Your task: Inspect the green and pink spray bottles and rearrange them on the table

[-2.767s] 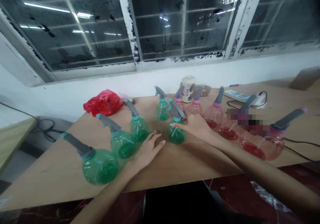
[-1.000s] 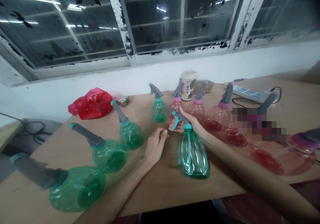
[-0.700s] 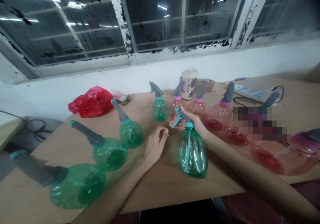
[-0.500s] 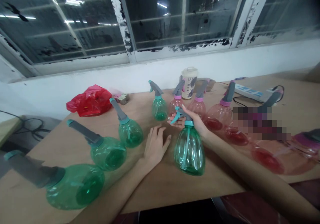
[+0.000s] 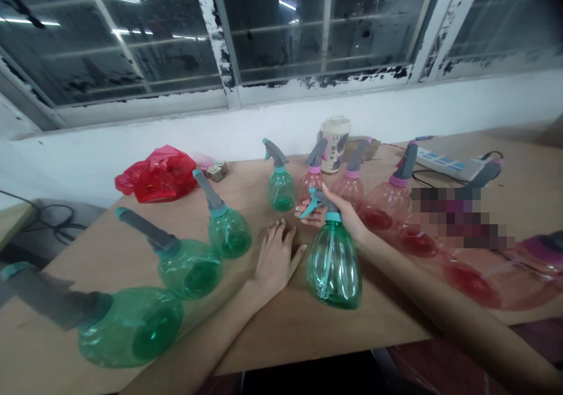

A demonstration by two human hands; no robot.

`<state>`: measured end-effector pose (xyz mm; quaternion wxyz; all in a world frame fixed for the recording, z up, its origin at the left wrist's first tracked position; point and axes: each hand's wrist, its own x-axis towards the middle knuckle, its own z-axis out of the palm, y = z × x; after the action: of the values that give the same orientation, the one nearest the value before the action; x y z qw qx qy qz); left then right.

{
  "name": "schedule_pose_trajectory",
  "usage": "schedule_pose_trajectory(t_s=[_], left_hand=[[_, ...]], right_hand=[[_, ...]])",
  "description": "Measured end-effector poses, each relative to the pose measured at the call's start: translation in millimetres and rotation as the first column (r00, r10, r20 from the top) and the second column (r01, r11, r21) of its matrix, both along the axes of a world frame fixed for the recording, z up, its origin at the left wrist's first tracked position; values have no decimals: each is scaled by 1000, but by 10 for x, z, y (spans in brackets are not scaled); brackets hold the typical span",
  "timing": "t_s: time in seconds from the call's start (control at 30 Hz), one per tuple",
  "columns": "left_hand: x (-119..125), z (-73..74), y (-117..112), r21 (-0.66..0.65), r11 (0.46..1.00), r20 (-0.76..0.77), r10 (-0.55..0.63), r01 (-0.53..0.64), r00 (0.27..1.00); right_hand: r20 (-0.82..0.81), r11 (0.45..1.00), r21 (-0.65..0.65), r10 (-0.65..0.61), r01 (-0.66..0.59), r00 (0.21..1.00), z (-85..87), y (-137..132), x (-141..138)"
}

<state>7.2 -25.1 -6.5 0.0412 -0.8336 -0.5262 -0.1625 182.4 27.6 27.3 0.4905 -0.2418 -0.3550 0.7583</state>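
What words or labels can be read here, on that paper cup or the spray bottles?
White paper cup: dark print, perhaps "IA", too blurred to be sure.
White power strip: blue markings, too small to read.
Green plastic spray bottle: no lettering seen.
Pink plastic spray bottle: no lettering seen.

Crumpled red plastic bag [image 5: 156,175] on a plywood tabletop [image 5: 281,336]; lidded paper cup [image 5: 335,145] by the white wall [image 5: 281,126]; white power strip [image 5: 444,165] trailing black cable [image 5: 424,179]; above, window frame [image 5: 215,37] with peeling white paint
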Motion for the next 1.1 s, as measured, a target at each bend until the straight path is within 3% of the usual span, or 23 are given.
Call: schedule_pose_trajectory(t_s=[0.3, 0.7, 0.93, 1.1], left_hand=[[19, -4, -26, -32, 999, -14, -12, 12, 1000], [46, 20, -62, -49, 998, -11, -27, 26, 1000], [30, -1, -42, -79, 996, -3, -29, 29, 1000], [25, -12, -34, -83, 996, 1, -39, 39, 999]], right_hand=[[-4, 1000, -7, 12, -12, 1000, -62, 33, -19], [71, 974, 224, -48, 31, 996, 81, -63, 19], [107, 986, 154, -86, 69, 990, -86, 57, -8], [85, 990, 132, -53, 41, 995, -96, 51, -18]])
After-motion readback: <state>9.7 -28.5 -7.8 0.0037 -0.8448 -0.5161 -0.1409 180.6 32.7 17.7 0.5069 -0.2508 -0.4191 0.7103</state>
